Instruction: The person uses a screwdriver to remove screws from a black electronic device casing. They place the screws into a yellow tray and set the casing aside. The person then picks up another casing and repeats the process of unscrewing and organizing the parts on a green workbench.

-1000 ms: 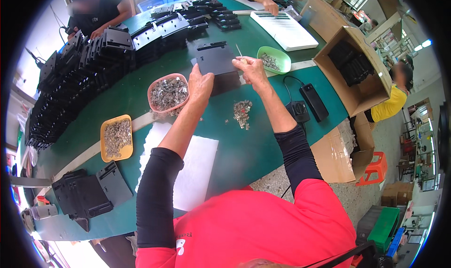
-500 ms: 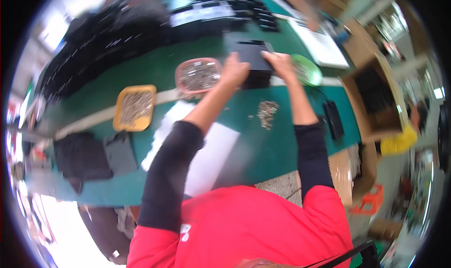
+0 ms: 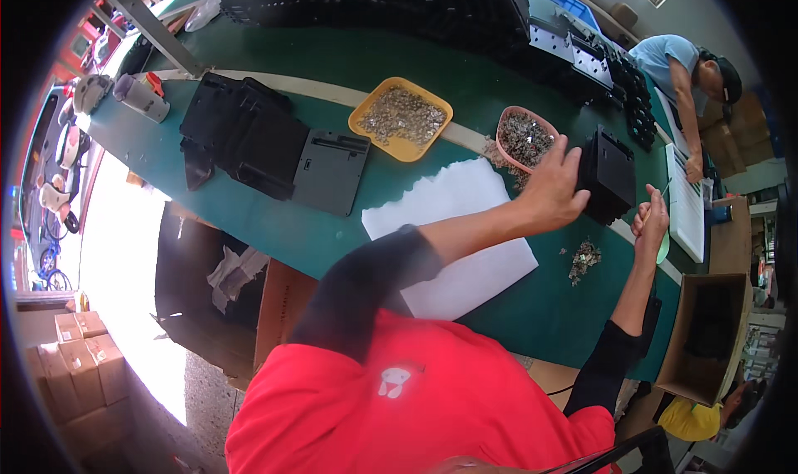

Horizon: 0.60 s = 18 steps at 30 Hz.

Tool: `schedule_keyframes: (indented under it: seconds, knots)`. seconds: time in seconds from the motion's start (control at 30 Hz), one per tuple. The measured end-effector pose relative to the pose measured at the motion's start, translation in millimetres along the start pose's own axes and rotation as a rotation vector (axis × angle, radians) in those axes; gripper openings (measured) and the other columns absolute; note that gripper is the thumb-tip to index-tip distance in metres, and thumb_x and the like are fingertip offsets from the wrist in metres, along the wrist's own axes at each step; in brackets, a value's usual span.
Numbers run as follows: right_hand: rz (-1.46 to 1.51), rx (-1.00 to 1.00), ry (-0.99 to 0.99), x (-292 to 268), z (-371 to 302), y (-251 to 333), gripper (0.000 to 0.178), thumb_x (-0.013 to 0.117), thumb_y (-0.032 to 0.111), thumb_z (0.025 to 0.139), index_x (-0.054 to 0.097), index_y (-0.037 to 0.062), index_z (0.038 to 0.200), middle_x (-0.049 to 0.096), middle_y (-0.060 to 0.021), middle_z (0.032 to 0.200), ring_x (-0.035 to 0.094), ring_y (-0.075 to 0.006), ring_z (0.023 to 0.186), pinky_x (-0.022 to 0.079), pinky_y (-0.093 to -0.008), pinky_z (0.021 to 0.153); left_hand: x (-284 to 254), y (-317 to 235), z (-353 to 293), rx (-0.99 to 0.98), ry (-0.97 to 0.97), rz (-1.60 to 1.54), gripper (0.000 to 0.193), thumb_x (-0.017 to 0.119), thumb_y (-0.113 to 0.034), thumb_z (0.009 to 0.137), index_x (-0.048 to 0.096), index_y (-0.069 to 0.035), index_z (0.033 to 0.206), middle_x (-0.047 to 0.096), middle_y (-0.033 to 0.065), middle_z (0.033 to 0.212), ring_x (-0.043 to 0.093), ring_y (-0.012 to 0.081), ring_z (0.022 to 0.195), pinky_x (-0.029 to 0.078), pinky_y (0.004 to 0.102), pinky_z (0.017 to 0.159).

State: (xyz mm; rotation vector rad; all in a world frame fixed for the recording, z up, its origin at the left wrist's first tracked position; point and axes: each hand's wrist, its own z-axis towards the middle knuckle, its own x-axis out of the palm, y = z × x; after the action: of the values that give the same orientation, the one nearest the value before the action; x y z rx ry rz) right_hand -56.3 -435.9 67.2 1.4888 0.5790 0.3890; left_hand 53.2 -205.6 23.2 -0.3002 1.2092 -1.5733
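A white foam sheet (image 3: 453,233) is lying flat at frame centre on the green table (image 3: 274,225). Right of it, a small loose pile of metal screws (image 3: 584,258) is resting on the mat. The right hand (image 3: 651,221) is pinching a thin tool, fingers closed around it. The left hand (image 3: 555,187) is gripping the boxy black plastic housing (image 3: 611,175) at centre right, fingers spread against its side. Farther up, a pink oval dish (image 3: 522,137) and a yellow tray (image 3: 401,118) are holding small metal parts.
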Motion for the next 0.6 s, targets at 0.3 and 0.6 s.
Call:
schedule_keyframes:
  seconds: [0.3,0.6]
  knots:
    - [0.018,-0.031,0.247,14.7,-89.3,-18.0,0.030,0.049,0.022,0.102,0.062,0.0003,0.118,0.048,0.0010,0.067,0.044,-0.0056,0.045,0.037,-0.0210,0.040,-237.5,105.3,-87.3,-0.184,-0.066,0.976,0.062,0.072,-0.033,0.079,0.051,0.000,0.128,0.044,0.0265,0.138,0.040,0.0420,0.130,0.034,0.0525,0.104]
    - [-0.556,-0.090,0.190,-8.7,-110.0,-50.3,0.025,0.064,0.016,0.086,0.070,-0.0014,0.103,0.068,-0.0036,0.078,0.062,-0.0113,0.065,0.049,-0.0261,0.060,-260.7,123.6,-77.4,-0.405,0.151,1.022,0.060,0.069,-0.037,0.080,0.054,-0.005,0.128,0.049,0.0201,0.132,0.044,0.0363,0.127,0.039,0.0527,0.100]
